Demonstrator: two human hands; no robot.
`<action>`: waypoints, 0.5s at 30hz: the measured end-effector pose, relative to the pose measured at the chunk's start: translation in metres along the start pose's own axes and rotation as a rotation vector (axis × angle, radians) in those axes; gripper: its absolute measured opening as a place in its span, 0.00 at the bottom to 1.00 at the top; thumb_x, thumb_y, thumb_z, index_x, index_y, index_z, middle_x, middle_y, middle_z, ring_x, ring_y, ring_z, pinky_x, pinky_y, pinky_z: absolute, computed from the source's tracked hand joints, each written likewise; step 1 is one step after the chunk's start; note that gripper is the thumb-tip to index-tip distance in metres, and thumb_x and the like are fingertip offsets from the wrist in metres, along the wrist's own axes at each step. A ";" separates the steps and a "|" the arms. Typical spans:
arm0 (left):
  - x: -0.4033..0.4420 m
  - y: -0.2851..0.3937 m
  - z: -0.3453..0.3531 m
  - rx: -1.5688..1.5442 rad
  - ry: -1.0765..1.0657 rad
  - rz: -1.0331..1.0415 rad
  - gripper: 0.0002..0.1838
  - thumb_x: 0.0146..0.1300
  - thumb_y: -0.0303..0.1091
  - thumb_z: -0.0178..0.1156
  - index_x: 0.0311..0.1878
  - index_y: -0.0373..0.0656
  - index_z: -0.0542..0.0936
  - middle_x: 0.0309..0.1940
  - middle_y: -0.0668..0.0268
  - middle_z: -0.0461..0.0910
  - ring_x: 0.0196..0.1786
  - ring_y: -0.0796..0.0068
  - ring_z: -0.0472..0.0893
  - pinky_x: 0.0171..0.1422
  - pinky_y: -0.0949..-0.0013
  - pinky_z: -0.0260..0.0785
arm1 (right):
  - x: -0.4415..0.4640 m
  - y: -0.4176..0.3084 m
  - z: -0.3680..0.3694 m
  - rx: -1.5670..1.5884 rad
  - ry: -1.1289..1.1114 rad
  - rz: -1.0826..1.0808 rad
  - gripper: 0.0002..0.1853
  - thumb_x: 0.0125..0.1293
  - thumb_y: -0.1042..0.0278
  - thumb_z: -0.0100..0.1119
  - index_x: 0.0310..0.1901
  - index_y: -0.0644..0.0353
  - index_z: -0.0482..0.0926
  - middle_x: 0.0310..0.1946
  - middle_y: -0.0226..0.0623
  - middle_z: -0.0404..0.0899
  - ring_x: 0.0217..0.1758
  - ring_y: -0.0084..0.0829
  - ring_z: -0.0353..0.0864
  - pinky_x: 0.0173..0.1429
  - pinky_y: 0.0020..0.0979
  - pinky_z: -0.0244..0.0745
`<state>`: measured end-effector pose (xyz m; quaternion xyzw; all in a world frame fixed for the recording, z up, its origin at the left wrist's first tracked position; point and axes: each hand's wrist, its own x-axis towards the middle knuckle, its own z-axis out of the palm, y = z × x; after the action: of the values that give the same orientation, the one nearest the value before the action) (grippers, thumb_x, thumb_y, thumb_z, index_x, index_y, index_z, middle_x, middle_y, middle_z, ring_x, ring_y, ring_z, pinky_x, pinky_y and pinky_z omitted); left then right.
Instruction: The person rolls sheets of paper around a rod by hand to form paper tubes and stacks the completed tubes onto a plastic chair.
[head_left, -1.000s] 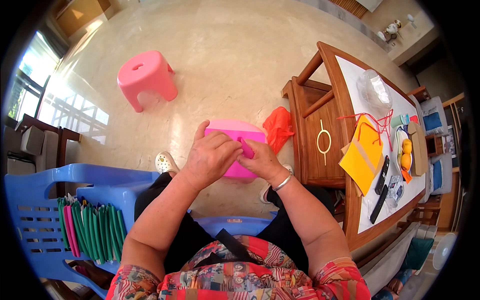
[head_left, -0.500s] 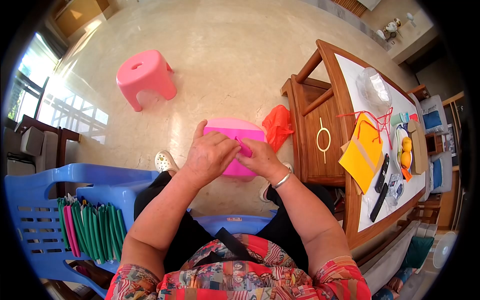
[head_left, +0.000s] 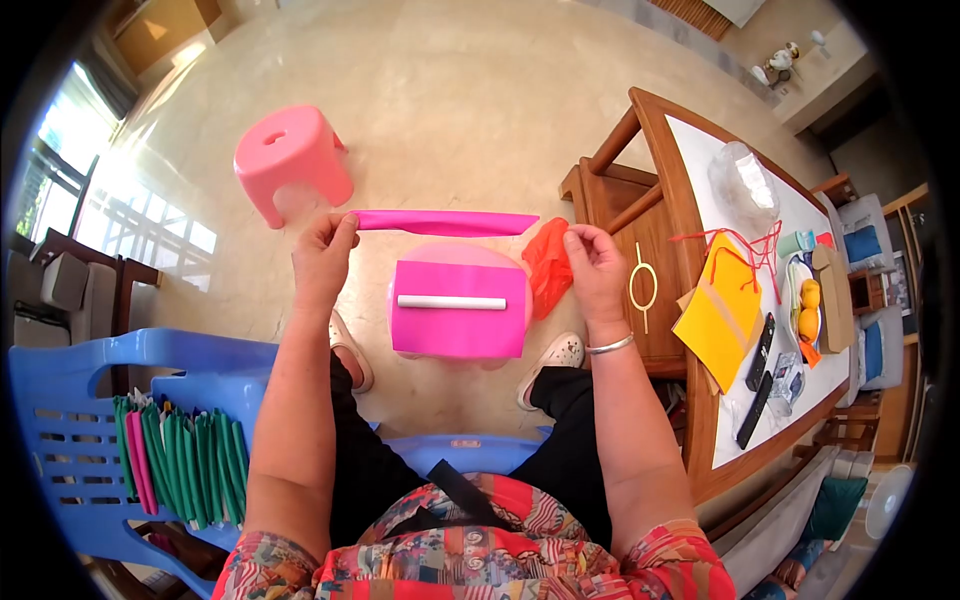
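Observation:
My left hand (head_left: 324, 262) is closed on one end of a long magenta strip (head_left: 450, 222), which looks like folded paper or film and stretches right, above the near stool. My right hand (head_left: 600, 275) is raised beyond the strip's free end, apart from it. Its thumb and fingertips are pinched together; whether anything is between them I cannot make out. Below, a flat magenta sheet (head_left: 460, 335) lies on a pink stool (head_left: 460, 255) between my feet. A thin white stick or tube (head_left: 452, 302) rests across the sheet.
A red plastic bag (head_left: 548, 272) is beside the stool. To the left, a blue plastic chair (head_left: 200, 348) bears several green and pink folded pieces (head_left: 190, 455). Another pink stool (head_left: 290, 150) stands ahead. A wooden table (head_left: 705, 440) with a yellow packet (head_left: 715, 325) is at right.
My hands were together over the near stool; now they are spread apart and farther forward. The magenta strip is stretched out from my left hand, and the white stick on the sheet is exposed.

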<state>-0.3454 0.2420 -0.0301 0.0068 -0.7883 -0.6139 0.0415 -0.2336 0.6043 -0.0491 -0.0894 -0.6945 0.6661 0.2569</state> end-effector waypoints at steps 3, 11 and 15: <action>-0.002 0.002 0.002 -0.036 -0.036 -0.068 0.12 0.74 0.40 0.65 0.42 0.39 0.87 0.30 0.71 0.84 0.35 0.83 0.81 0.45 0.75 0.72 | -0.007 -0.004 0.009 -0.009 -0.017 0.024 0.08 0.70 0.72 0.70 0.47 0.65 0.86 0.42 0.30 0.86 0.41 0.19 0.83 0.48 0.23 0.80; -0.004 -0.008 0.009 -0.059 -0.111 -0.052 0.14 0.72 0.40 0.67 0.40 0.35 0.86 0.27 0.69 0.84 0.32 0.82 0.80 0.40 0.74 0.72 | -0.010 -0.006 0.019 -0.113 -0.082 -0.089 0.08 0.67 0.75 0.72 0.46 0.65 0.87 0.39 0.30 0.86 0.40 0.19 0.83 0.48 0.23 0.80; -0.008 0.000 0.012 -0.008 -0.100 -0.077 0.14 0.71 0.40 0.67 0.38 0.35 0.86 0.27 0.69 0.84 0.32 0.82 0.80 0.38 0.73 0.72 | -0.013 -0.004 0.017 -0.093 -0.163 -0.023 0.08 0.71 0.75 0.69 0.49 0.66 0.84 0.44 0.29 0.85 0.45 0.18 0.83 0.54 0.24 0.81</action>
<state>-0.3384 0.2544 -0.0335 0.0062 -0.7860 -0.6179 -0.0213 -0.2300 0.5826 -0.0482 -0.0386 -0.7444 0.6351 0.2026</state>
